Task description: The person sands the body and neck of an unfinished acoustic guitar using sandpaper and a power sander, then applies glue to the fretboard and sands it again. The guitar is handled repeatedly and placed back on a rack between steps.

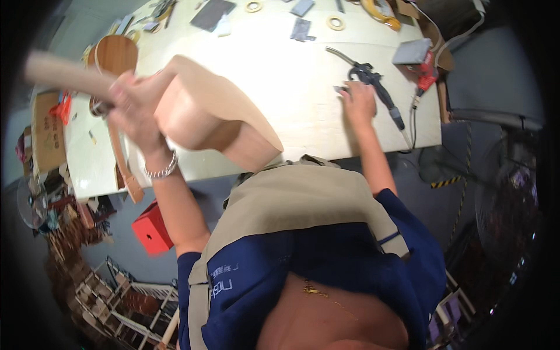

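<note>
My left hand (pixel 137 114) is closed around the neck of a bare-wood, unfinished small guitar (pixel 201 111), near where the neck joins the body. The guitar is tilted above the table, its body pointing toward my apron and its neck, blurred, out to the left. On the right, my right hand (pixel 359 104) rests low over the tabletop, fingers bent around a small dark flat piece (pixel 340 89) that is mostly hidden. Just beside that hand lies a black air blow gun (pixel 373 81) with a metal nozzle and a hose.
The pale worktable (pixel 291 116) carries another brown guitar (pixel 116 55) at the left. Sanding pads (pixel 301 29) and a tape roll (pixel 336 23) lie at the far side. A red power sander (pixel 429 73) with a cord sits right. Below stands a red stool (pixel 151 228).
</note>
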Motion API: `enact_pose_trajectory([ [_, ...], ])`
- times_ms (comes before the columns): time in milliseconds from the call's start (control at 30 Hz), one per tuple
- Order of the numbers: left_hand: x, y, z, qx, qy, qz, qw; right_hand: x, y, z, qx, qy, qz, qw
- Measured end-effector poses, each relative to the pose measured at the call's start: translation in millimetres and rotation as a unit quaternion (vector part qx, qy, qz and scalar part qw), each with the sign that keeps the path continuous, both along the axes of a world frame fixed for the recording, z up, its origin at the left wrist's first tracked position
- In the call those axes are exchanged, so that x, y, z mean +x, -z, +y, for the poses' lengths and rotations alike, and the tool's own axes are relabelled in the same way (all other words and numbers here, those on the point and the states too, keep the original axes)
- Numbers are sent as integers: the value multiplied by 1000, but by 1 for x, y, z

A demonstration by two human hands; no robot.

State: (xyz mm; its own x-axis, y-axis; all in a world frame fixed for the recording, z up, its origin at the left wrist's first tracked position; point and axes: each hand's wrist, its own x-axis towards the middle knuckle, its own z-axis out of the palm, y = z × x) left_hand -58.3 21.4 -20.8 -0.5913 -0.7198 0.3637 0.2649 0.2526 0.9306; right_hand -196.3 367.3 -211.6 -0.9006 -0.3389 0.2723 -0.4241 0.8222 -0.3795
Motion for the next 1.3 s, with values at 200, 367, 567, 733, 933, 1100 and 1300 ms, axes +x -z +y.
enact_pose_trajectory([
  [200, -47, 15, -5, -5, 97, 22, 995, -19, 26, 28, 95, -86, 154, 980],
  [367, -48, 4, 24, -79, -10, 37, 996, -35, 22, 12, 6, -29, 48, 998],
  [567, -45, -8, 42, -87, -22, 147, 985, 2, -115, -81, -408, -36, -326, 852],
  [733, -42, -3, 58, -177, -12, 122, 977, 43, -199, -118, -357, -179, -142, 906],
  [933, -28, 1, 87, -219, -35, 72, 972, 55, -215, -125, -210, -183, 25, 960],
  [1100, -19, -2, 90, -277, -21, 30, 960, 63, -219, -121, -173, -149, 23, 973],
  [1300, -22, -4, 100, -253, -37, 59, 965, 65, -209, -122, -164, -156, 81, 971],
])
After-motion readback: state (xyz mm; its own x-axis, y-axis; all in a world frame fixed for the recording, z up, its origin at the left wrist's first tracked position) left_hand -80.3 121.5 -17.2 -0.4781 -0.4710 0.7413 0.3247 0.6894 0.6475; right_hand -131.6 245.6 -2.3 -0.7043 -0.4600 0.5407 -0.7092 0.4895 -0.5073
